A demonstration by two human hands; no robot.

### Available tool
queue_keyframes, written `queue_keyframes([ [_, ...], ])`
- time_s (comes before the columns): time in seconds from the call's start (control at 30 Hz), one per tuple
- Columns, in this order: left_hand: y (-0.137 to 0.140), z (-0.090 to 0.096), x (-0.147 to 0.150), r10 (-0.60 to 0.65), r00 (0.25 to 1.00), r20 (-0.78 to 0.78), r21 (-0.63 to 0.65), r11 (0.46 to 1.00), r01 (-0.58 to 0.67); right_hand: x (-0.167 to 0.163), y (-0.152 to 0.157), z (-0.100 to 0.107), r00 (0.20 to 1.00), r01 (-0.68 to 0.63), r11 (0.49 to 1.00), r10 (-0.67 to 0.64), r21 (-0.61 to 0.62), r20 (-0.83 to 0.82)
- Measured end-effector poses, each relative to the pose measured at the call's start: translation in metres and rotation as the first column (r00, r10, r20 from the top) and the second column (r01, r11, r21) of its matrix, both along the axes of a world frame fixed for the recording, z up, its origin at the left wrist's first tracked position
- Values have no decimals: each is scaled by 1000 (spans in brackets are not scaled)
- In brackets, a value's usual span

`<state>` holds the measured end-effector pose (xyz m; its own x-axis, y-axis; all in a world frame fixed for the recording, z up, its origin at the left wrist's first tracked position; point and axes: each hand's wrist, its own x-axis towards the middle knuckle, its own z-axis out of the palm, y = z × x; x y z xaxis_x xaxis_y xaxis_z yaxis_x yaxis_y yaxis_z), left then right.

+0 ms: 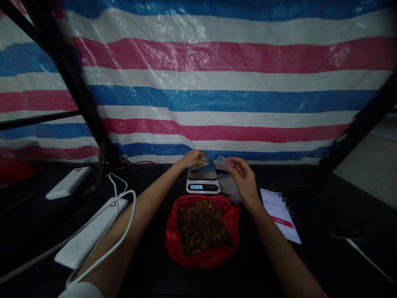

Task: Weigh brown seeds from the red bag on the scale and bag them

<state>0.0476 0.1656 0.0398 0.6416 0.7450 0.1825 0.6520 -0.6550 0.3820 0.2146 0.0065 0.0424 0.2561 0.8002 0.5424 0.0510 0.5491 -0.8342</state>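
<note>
My left hand [192, 159] is closed on a small clear plastic bag [203, 161], which has something brownish low in it, over the back of the digital scale. My right hand [244, 177] grips a translucent plastic cup [223, 163], tipped on its side with the mouth toward the bag. Below both hands is the white scale [203, 187] with a dark metal plate and a lit display. Nearer to me, an open red plastic bag [173, 248] holds a heap of brown seeds or grains [203, 227]. Clear plastic bags [229, 186] lie right of the scale.
A phone [281, 217] with a lit screen lies to the right, near a white cable [369, 258]. On the left are a white power bank [89, 234], a looping white cable [132, 219] and another white device [68, 183]. A striped plastic sheet [217, 99] hangs behind the black table.
</note>
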Motion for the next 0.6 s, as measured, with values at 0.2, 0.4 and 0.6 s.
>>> queue_keyframes([
  [0.2,-32,-6,-8,-20,977,214,98,995,-2,-3,-8,4,995,-83,995,86,-52,54],
  [0.4,-104,-8,-61,-207,909,362,32,977,210,-6,-16,9,895,-301,943,331,-144,298],
  [0.6,-134,-37,-88,-130,931,342,-180,963,201,-5,-15,-1,637,-530,738,672,-418,379],
])
